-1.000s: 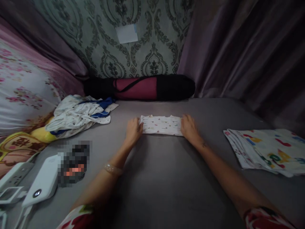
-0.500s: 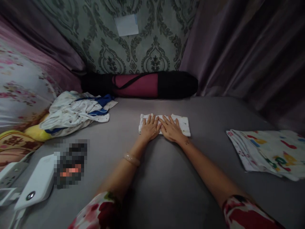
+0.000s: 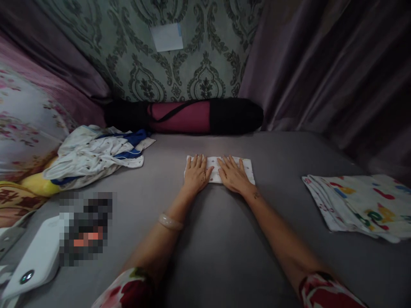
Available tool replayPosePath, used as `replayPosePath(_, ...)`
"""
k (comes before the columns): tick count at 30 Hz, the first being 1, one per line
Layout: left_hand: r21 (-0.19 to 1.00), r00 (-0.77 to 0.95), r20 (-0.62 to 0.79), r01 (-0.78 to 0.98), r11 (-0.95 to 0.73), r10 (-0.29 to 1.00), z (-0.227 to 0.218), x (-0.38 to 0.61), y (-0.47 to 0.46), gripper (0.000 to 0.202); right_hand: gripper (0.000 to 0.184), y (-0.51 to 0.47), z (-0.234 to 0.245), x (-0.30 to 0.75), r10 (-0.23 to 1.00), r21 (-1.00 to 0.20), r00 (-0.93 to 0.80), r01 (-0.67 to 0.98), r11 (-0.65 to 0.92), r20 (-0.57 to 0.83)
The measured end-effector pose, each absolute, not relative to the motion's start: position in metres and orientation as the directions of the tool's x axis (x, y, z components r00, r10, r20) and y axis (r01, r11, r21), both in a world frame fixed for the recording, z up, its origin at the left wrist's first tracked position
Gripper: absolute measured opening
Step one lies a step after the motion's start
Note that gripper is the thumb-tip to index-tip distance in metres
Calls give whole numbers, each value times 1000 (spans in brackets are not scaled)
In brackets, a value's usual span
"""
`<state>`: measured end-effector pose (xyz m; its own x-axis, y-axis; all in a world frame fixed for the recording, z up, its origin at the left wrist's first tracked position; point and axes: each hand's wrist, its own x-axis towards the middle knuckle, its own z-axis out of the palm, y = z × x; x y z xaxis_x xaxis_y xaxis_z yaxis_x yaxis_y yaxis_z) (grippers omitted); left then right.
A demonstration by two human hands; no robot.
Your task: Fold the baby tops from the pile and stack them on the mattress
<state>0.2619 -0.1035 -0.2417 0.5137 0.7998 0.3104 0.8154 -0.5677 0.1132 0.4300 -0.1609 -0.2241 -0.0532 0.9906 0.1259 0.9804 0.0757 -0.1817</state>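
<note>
A small white cloth with a sparse print lies folded into a flat rectangle on the grey sheet. On its left part rests my left hand, palm down with the fingers stretched out. My right hand presses flat on the right part, fingers spread. A strip of cloth shows between the two hands; the parts under the palms are hidden. Neither hand grasps anything.
Folded patterned cloths lie stacked at the right. A loose heap of white and blue clothes is at the left, above a white power bank and a pixelated item. A black and maroon long bag lies against the wall.
My hands have slid apart, the left one leftward, the right one slightly rightward. More of the cloth's middle shows, and it looks flatter. The view has shifted a little.
</note>
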Motion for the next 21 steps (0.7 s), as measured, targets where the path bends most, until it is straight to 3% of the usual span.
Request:
replayPosePath(8, 137, 487, 162, 850, -508, 858, -247, 260, -102, 66, 53, -162, -233, 427, 991, -172, -61, 982, 82, 122)
replayPosePath(15, 39, 502, 263, 848, -529, 824, -237, 257, -108, 69, 55, -162, -224, 443, 994, -168, -18, 985, 37, 108)
replayPosePath(21, 54, 506, 136, 854, -517, 852, -250, 258, -105, 78, 56, -163, -235, 445, 994, -152, -31, 987, 47, 107)
